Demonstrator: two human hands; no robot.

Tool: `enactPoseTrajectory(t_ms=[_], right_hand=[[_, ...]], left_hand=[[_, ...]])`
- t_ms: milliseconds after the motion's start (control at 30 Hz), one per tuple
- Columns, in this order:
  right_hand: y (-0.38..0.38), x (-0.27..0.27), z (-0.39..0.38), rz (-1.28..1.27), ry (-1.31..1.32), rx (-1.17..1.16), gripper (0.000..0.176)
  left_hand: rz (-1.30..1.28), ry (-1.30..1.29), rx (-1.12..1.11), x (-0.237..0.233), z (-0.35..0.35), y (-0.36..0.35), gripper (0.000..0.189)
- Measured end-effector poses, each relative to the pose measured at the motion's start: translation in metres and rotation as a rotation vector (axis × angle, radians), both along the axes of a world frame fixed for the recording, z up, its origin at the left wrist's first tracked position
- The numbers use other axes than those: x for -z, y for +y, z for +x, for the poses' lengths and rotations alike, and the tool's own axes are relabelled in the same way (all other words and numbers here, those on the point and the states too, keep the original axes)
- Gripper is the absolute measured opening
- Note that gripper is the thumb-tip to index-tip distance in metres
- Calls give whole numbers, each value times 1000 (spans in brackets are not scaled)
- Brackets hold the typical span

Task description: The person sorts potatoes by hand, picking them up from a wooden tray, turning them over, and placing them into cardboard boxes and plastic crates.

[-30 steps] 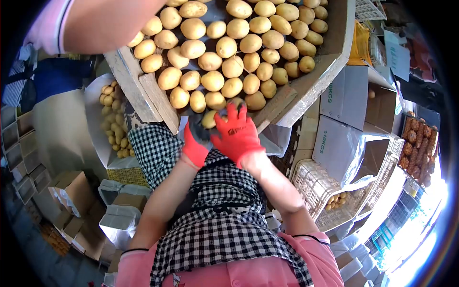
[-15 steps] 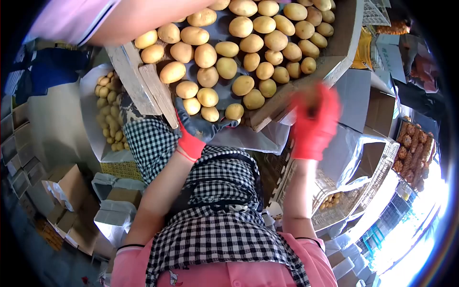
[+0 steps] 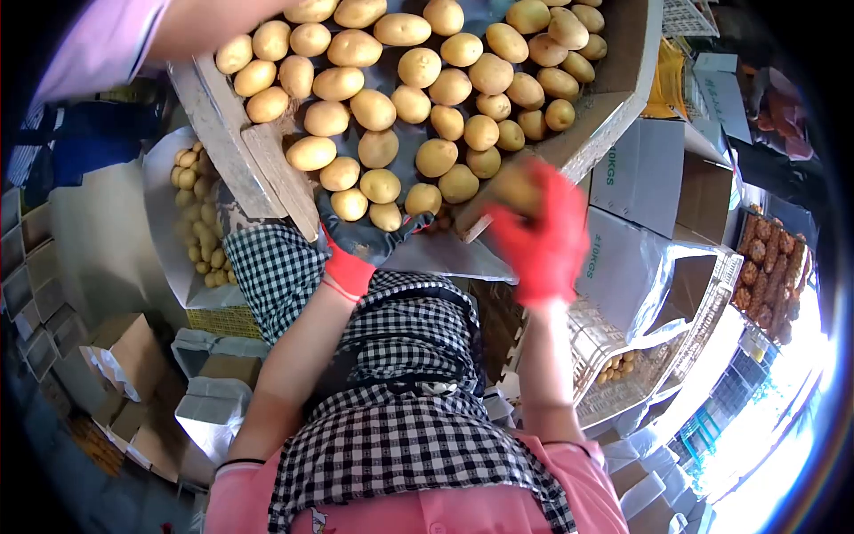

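Observation:
Many potatoes (image 3: 374, 110) lie on the dark bed of a wooden sorting tray (image 3: 614, 120), crowding toward its narrow front mouth. At that mouth my left hand (image 3: 366, 238), in a red and dark grey glove, is cupped open with thumb and fingers spread. Its fingertips are right at the front potatoes (image 3: 385, 216). My right hand (image 3: 547, 236), in a red glove and smeared by motion, is raised beside the tray's right board. A blurred potato (image 3: 518, 191) shows in its fingers.
A lined crate of potatoes (image 3: 203, 214) stands to the left. On the right are cardboard boxes (image 3: 636, 178) and a plastic crate (image 3: 614, 392) with potatoes inside. Another person's arm (image 3: 209, 27) reaches over the tray's far left. Boxes (image 3: 133, 356) are stacked at lower left.
My right hand has moved left toward the tray's mouth, the potato now showing in its fingers. My left hand stays at the mouth. The other person's arm has drawn back up and left.

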State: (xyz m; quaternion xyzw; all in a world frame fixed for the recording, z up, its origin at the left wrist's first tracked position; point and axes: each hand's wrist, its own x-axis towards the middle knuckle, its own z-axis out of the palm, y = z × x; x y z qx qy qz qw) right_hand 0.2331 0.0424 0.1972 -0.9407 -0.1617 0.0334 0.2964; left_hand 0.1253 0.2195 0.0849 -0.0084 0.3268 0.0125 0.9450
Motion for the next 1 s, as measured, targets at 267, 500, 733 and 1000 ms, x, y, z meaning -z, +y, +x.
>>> enactPoseTrajectory(t_ms=[267,500,733,1000], right_hand=[[-15,15,-1,-224,-191,-1,41],[87,51,-33,-104,253,-232,60],[146,93,-15,-373,205,-453,60],[-52,-4,65,-528,-604,196,51]], left_hand=[[-54,-138,24,0,-2,-5,64],[259,221,-192,56,-32,-17,39],[79,109,-210,25,-14,-8,76],[-229,-160,-85,17,3,-7,81]])
